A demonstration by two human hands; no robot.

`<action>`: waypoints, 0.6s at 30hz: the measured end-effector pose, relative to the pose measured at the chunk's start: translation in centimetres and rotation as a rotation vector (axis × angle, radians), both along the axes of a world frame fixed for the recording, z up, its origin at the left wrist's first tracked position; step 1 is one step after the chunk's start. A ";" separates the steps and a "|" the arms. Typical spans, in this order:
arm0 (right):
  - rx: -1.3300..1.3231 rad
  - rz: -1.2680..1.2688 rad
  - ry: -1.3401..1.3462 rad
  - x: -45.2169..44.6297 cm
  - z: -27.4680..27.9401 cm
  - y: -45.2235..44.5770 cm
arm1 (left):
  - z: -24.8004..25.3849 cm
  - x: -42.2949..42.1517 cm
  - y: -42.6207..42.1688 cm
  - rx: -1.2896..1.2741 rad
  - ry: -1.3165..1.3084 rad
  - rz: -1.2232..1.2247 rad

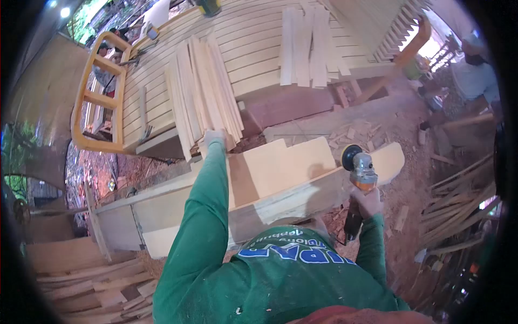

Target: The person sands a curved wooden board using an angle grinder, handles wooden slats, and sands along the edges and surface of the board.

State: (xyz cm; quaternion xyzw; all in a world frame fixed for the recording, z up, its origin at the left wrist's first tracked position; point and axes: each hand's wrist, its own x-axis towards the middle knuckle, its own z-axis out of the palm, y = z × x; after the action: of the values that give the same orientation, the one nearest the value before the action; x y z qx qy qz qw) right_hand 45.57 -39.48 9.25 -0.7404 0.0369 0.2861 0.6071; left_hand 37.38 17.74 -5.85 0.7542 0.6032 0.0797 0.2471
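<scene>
Left hand (213,137): pale wooden slats (202,86) touched nearside, grip unclear
Right hand (368,201): grey-orange disc sander (363,168) clasped
Slats: apparently being handled; steadiness needed

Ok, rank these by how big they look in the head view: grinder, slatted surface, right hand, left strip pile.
Largest to smallest:
1. Slatted surface
2. Left strip pile
3. Grinder
4. Right hand
</scene>
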 end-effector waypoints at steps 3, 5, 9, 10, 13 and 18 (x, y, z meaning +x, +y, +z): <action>-0.058 0.021 0.000 -0.4 0.8 0.3 | -7.0 -0.7 5.8 -0.317 -0.490 0.008; -0.031 0.050 -0.129 -0.9 1.4 0.7 | 1.9 -1.6 2.1 -0.574 -0.818 0.064; -0.036 0.063 -0.101 -2.5 0.8 -1.5 | 13.1 -9.9 -4.9 -0.839 -0.904 -0.076; -0.017 0.053 -0.149 -2.9 0.4 -2.1 | 14.7 -12.7 -7.1 -0.915 -0.913 -0.124; -0.057 0.016 -0.110 -4.3 -0.2 -3.5 | 15.3 -14.6 -9.0 -1.162 -0.865 -0.237; 0.046 -0.057 -0.308 -6.7 0.2 -3.3 | 14.7 -10.6 -16.2 -0.728 -0.408 -0.408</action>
State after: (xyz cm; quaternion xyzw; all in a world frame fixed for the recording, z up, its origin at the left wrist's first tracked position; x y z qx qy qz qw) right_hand 38.92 -42.78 9.47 -0.7602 -0.0419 0.1527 0.6301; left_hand 26.76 1.56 8.82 0.6904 0.3703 -0.0408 0.6201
